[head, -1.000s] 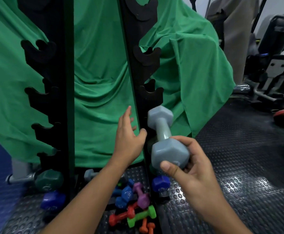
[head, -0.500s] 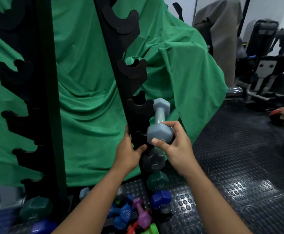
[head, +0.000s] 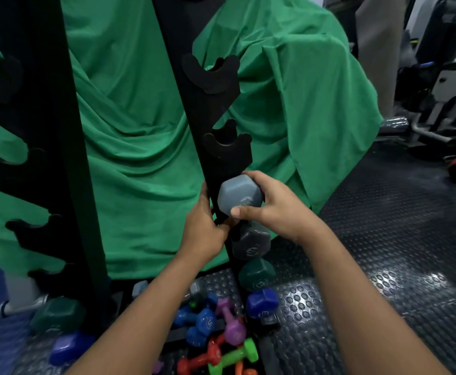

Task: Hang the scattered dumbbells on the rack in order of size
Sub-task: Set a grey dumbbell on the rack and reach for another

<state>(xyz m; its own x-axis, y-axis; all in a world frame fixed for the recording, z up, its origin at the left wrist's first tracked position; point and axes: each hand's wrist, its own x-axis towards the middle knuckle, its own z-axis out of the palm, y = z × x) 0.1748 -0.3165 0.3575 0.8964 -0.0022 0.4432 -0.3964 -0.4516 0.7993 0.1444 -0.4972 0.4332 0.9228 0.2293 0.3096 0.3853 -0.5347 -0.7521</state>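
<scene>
Right hand (head: 275,209) clamps the grey dumbbell (head: 239,194); left hand (head: 205,231) grips the rack upright (head: 194,125). Missing the cradle could pinch fingers.

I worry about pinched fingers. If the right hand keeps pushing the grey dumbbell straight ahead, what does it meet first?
Probably the black rack upright: the right hand holds the grey dumbbell right against it, the left hand gripping the post just beside. Depth is unclear.

Matt grey dumbbell (head: 239,195) (studded rubber floor (head: 384,239))
</scene>
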